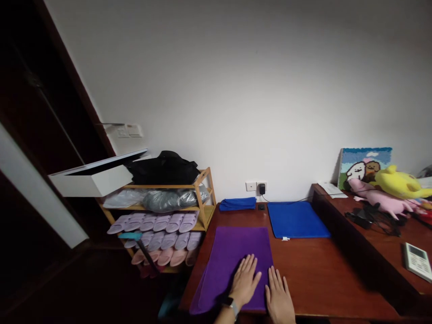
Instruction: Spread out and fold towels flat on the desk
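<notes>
A purple cloth [236, 252] lies spread on the brown wooden table, its lower left layers slightly offset. My left hand [245, 280] rests flat on the cloth's right half, fingers stretched out, with a watch on the wrist. My right hand [278, 294] lies flat at the cloth's right edge, fingers extended, partly over the bare wood. Farther back, a blue cloth [297, 219] with a small white tag lies flat. A folded blue cloth [238, 204] sits against the wall at the back left of the table.
Left of the table [324, 279] stands a shoe rack [202, 211] with several slippers, a black bag [165, 168] and a white box [91, 180]. On the right, a raised surface bears plush toys [400, 182], cables and a remote [418, 261]. A plugged charger [262, 189] trails a cord.
</notes>
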Available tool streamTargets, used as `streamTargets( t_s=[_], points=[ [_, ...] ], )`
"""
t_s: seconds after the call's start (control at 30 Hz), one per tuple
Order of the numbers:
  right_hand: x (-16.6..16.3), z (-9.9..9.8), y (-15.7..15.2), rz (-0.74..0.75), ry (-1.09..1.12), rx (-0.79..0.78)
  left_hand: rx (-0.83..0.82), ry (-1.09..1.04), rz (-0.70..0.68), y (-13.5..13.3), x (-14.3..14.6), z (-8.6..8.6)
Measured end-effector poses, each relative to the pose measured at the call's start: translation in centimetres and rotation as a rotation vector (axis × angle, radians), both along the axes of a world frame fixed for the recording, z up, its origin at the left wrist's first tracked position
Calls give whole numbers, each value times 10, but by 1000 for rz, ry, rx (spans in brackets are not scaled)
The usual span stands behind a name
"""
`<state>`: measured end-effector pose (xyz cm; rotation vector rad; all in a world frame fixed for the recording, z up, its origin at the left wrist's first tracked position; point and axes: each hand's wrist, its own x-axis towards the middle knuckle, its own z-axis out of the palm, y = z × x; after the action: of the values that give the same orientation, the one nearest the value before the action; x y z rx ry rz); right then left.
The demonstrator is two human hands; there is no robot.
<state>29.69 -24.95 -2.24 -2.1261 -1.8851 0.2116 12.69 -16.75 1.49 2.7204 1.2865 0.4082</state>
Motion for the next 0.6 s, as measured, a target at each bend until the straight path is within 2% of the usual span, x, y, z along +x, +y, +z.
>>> streamTargets(
  t_s=[0.1,0.17,0.27,0.4,0.47,0.53,0.6],
  points=[
    [2,-7,3,4,9,-2,-32,-3,-32,1,34,-12],
    [2,-8,5,6,11,-15,-33,0,-37,5,34,-19],
    [2,-5,6,-3,0,-44,-26,28,34,18,-2,-23],
    [2,-5,3,-18,-21,-62,-26,75,297,41,-81,-18],
    [3,-8,1,-15,-30,-61,-16,90,369,48,-110,-16],
    [3,-11,1,-15,-40,-76,4,95,384,51,-126,-17],
    [3,-8,6,-27,-42,-92,27,93,380,52,-129,-21]
  ],
)
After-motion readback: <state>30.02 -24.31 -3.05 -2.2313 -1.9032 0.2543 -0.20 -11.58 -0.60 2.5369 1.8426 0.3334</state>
